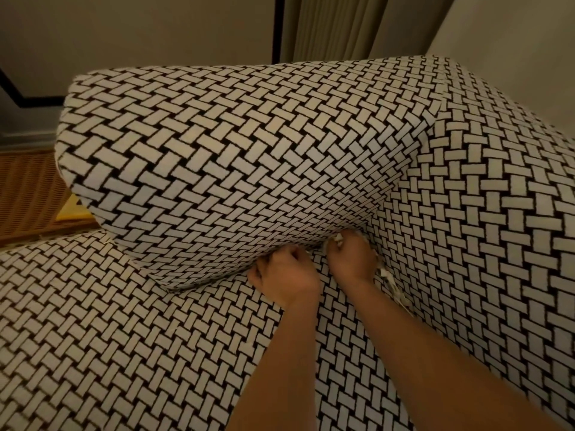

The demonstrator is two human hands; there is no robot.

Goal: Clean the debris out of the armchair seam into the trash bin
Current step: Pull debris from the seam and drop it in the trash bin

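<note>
Left hand (pixel 284 275): fingers curled at the seam (pixel 205 284); whether it holds anything cannot be told.
Right hand (pixel 351 259): grips white debris (pixel 337 240) at the seam; more scraps lie beside its wrist.
Armchair (pixel 217 150): black-and-white woven pattern; cushion bulges behind both hands.

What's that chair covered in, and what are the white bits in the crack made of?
Armchair cover: woven textile, matte, fuzzy edges on its black-and-white basket-weave pattern. White bits: probably shredded paper, thin, crumpled strips; too small to be sure.

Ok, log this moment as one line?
stage: clearing seam | left hand: curled at seam, contents hidden | right hand: grips white scraps | loose scraps: beside right wrist | trash bin: not visible
</note>
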